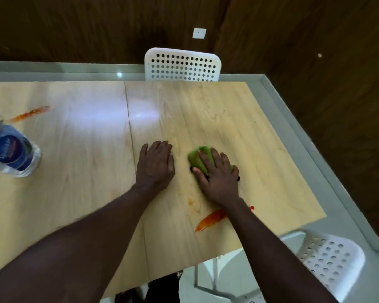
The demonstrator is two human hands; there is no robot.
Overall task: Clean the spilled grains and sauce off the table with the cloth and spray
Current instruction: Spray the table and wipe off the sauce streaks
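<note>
My right hand (217, 173) presses a bunched green cloth (198, 157) flat onto the light wooden table (85, 162), fingers spread over it. My left hand (155, 164) rests palm down on the bare wood just left of the cloth. An orange-red sauce streak (210, 219) lies close to me, partly under my right forearm, with a faint smear (191, 201) beside it. A second sauce streak (30, 114) lies at the far left. A clear bottle with a blue label (11, 153) stands at the left edge. I see no grains.
A white perforated chair (182, 65) stands at the table's far side, and another white perforated chair (330, 261) stands at the near right corner. The table's right edge runs diagonally past the cloth. Dark wood walls lie behind.
</note>
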